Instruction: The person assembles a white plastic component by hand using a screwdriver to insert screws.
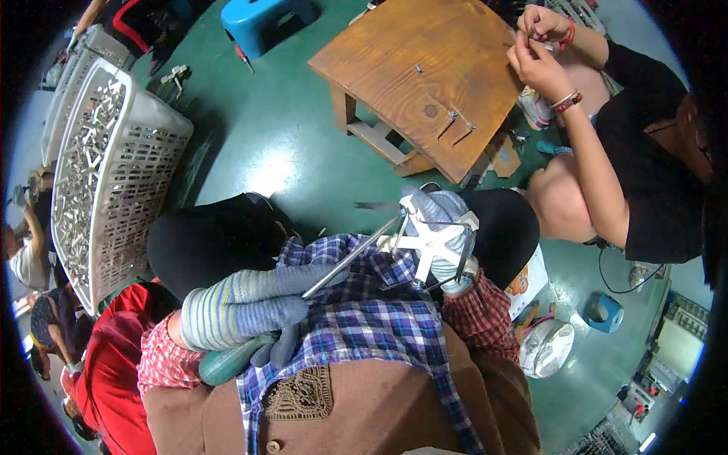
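My left hand [243, 303], in a grey striped glove, is closed around a long-shafted tool like a screwdriver, with a thick green handle [235, 360]. Its thin metal shaft [353, 262] slants up and right to one arm of a white star-shaped piece [432, 244]. That piece has five arms with dark thin rods at their ends. Behind it my gloved right hand [455, 284] grips it above my lap; most of the fingers are hidden by the star. Whether the tool's tip touches the piece or a rod I cannot tell. A checked blue apron [371, 330] covers my lap.
A white basket [140, 174] full of small metal parts stands at the left. Ahead is a low wooden table [402, 53] with a few small parts on it. A blue stool [254, 23] is beyond. At the right a co-worker [652, 174] handles something small.
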